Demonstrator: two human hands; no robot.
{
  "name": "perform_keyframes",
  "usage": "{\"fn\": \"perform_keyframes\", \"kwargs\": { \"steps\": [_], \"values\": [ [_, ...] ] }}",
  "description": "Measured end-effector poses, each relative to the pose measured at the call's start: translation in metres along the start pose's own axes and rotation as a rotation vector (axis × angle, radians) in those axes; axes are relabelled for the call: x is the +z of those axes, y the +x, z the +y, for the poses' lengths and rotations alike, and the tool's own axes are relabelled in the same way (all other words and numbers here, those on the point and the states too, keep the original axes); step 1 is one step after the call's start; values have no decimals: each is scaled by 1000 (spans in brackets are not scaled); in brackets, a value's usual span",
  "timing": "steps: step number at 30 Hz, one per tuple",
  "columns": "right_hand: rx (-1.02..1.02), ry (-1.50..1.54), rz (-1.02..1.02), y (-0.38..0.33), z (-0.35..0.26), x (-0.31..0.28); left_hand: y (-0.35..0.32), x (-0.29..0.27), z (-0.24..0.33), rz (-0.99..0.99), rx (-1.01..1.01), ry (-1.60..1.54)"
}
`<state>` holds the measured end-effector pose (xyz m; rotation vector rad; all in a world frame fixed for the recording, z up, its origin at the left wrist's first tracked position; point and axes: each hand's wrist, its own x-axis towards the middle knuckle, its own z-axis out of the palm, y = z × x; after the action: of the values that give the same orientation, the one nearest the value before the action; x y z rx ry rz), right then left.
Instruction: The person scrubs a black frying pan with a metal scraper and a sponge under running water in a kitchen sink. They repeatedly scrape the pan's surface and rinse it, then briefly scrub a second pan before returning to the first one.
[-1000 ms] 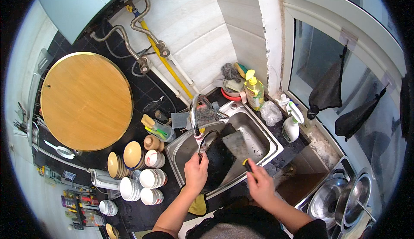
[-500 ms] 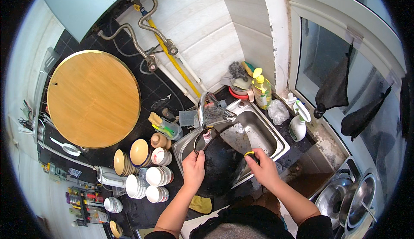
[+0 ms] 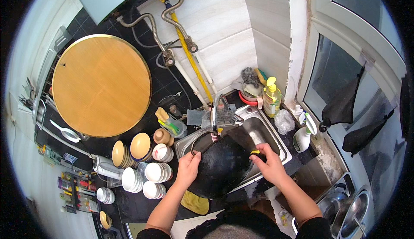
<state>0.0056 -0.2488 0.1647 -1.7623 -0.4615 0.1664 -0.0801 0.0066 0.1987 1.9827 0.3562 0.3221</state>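
Head view: the left hand grips the rim of a black wok tilted over the steel sink — the right hand presses a yellow sponge against it. The tap stands just above; stacked bowls crowd the table at left.

Soft daylight enters from the window at two o'clock and brightens the white wall panels at twelve. The black counter at seven stays dim. Faint glare sits on the tap near centre. Focus is sharp centrally; straight edges bow toward the rim, beyond which all is black.
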Motion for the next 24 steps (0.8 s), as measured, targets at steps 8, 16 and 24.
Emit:
{"fn": "perform_keyframes", "kwargs": {
  "steps": [8,16,24],
  "values": [
    [-64,-258,-126,32,-35,18,18,-7,1,51,21,109],
    [-307,-482,30,69,-56,25,36,-6,-12,73,74,231],
    [-439,-572,122,89,-55,30,40,-8,-3,70,31,344]
  ]
}}
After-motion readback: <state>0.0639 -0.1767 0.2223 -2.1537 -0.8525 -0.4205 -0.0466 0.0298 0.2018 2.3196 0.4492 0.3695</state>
